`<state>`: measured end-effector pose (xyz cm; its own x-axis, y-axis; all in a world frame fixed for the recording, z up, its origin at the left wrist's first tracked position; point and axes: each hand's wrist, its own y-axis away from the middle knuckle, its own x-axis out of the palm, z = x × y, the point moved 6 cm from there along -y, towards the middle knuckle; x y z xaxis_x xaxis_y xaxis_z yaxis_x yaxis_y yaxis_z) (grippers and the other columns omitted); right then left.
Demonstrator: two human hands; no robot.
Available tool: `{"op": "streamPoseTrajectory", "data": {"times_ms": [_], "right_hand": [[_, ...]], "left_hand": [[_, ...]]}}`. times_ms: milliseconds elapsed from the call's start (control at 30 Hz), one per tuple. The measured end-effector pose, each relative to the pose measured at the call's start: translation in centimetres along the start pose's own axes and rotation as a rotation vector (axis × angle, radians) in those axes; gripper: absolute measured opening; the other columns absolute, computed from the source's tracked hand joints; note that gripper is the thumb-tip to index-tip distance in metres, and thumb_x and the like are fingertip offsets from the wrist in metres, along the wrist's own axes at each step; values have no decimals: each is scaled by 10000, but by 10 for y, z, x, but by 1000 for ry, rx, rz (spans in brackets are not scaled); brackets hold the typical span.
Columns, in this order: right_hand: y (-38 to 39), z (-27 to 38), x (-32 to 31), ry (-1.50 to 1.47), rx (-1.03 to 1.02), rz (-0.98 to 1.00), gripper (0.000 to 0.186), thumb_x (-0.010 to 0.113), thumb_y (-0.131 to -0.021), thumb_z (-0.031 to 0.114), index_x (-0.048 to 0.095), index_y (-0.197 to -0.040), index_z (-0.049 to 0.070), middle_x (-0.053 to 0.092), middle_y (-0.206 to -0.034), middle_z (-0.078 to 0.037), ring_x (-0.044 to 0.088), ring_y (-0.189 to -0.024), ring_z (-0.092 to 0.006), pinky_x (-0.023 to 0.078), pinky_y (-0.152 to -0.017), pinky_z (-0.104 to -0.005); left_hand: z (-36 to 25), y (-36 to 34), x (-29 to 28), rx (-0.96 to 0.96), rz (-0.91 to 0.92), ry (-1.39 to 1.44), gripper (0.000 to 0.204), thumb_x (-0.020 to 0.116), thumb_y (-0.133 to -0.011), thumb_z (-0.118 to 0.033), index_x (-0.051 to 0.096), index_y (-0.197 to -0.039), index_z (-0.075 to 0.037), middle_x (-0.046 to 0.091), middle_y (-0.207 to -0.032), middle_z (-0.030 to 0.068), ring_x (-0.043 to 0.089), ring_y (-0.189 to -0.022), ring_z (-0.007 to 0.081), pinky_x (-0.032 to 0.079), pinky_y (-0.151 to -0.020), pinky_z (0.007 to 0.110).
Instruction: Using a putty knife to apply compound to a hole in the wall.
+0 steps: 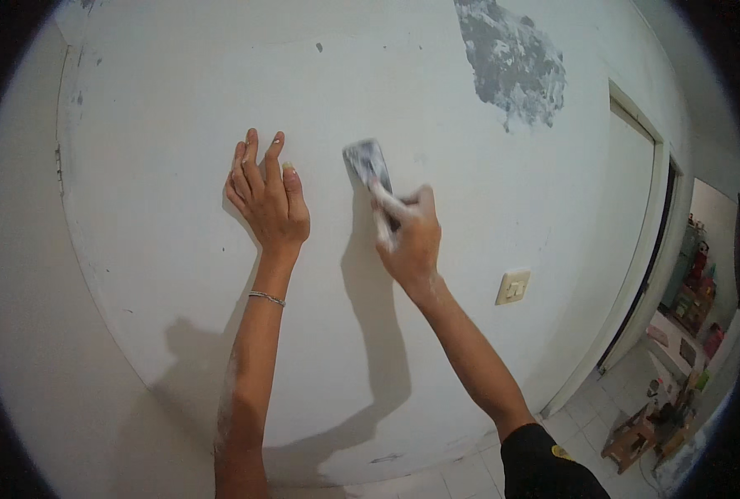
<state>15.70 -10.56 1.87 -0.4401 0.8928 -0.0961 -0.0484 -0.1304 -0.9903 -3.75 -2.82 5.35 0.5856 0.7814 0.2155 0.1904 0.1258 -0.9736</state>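
Note:
A white wall [154,100] fills most of the view, with a rough grey patch [511,62] high on the right. My left hand [266,195] lies against the wall at centre-left, its fingers spread and slightly bent, holding nothing. To its right, my right hand [407,229], dusted with white, grips a small flat tool [362,155] with a white-smeared grey face, which looks like a scraper. The tool is at the wall, a little below and left of the patch; whether it touches is unclear. Its handle is mostly hidden by my fingers.
A cream light switch [513,287] is below right of my right hand. Further right are a doorway [632,141], a wooden stool or small bench [632,441] with objects on it, and cluttered shelves [693,291] in another room. A tiled floor [461,478] runs along the bottom.

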Motion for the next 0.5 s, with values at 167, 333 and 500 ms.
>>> {"op": "streamPoseTrajectory", "data": {"times_ms": [167,333,500], "right_hand": [[169,-44,0,-64,76,329,592,731,-828,62,680,-1369,297,591,-1048,-116,613,-840,-274,554,-655,-418],[452,-95,-73,66,224,658,463,726,-872,125,718,-1318,249,592,-803,-108,580,-828,-296,523,-648,-450],[728,-92,-245,41,738,1207,370,656,-895,363,746,-1214,198,699,-1020,-230,666,-971,-409,542,-776,-530]], "left_hand": [[0,-3,-3,-22,8,-12,461,337,-1086,-355,580,-1447,-203,429,-1601,76,305,-1502,275,180,-1193,496],[1,-2,-14,2,47,11,435,404,-1078,-331,553,-1472,-223,436,-1601,69,335,-1492,276,202,-1194,490],[7,-5,-27,92,195,-12,454,468,-1071,-374,537,-1489,-212,434,-1611,65,363,-1481,286,250,-1195,512]]}}
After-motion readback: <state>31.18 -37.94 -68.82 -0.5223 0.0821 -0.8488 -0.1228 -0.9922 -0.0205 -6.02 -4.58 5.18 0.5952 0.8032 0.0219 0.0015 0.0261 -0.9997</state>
